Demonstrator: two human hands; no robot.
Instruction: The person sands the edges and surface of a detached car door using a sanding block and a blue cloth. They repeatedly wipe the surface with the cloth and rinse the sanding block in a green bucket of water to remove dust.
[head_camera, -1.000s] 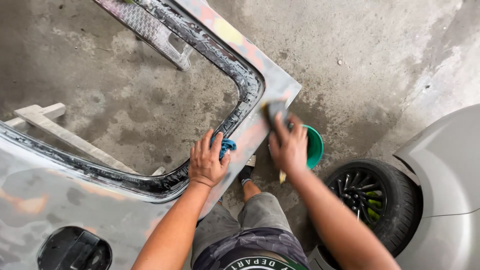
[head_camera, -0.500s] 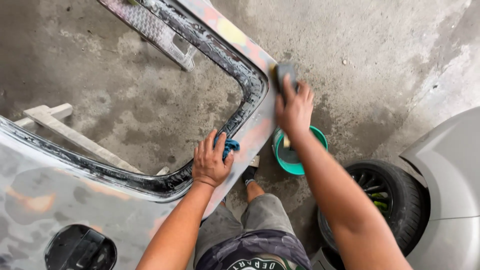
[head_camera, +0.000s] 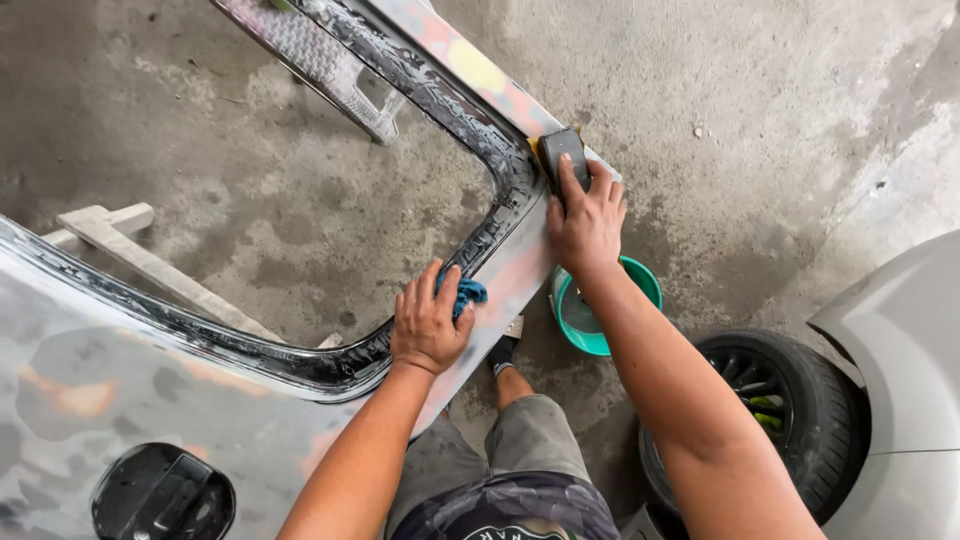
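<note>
Clearly, with the right hand (head_camera: 585, 222) pressed on the sanding block (head_camera: 562, 152) and the left hand (head_camera: 428, 322) closed on a blue cloth (head_camera: 470, 293), the wet door panel (head_camera: 505, 270) could be gouged at its corner.

You have around you: a teal bucket (head_camera: 640, 280) on the stained concrete floor (head_camera: 780, 120); a car's black tyre (head_camera: 790, 410) with a dark spoked rim, under a grey body panel (head_camera: 900, 350); a pale wooden stand (head_camera: 150, 265); a metal tread-plate support (head_camera: 320, 70); your dark shoe (head_camera: 500, 352).
</note>
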